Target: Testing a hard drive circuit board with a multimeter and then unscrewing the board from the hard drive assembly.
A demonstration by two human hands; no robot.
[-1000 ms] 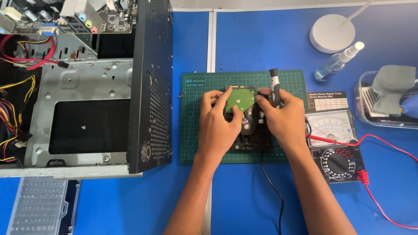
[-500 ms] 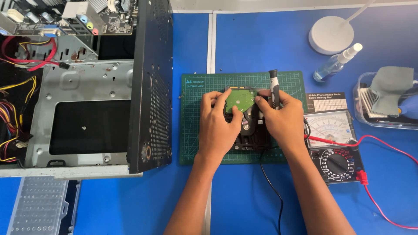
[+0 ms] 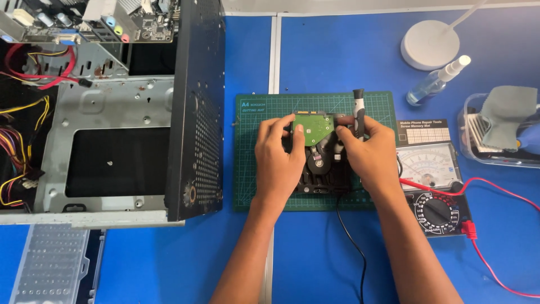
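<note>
A: Item one, the hands?

B: Left hand (image 3: 279, 160): fingers curled, thumb and forefinger pinching the left edge of the green circuit board (image 3: 313, 127) of the hard drive (image 3: 320, 166). Right hand (image 3: 368, 153): closed around a grey-handled screwdriver (image 3: 358, 112), held upright, its fingers also resting on the drive's right side.

A: Surface and surroundings?

B: Blue table (image 3: 332, 50). Green cutting mat (image 3: 253, 186) at centre. Open computer case (image 3: 112, 112) to the left, lying on its side, with red and yellow cables inside. Analogue multimeter (image 3: 436, 194) just right of the mat, red lead (image 3: 495, 186) trailing off to the right. Spray bottle (image 3: 436, 83) and round white lamp base (image 3: 430, 45) far right. Clear tray (image 3: 495, 132) holding a grey cloth at the right edge. Clear parts box (image 3: 48, 264) near left.

A: The drive itself?

B: Black body, lying flat on the mat between both hands, board side up. The green board covers its far end; a black cable (image 3: 351, 242) runs from its near edge towards the viewer.
</note>
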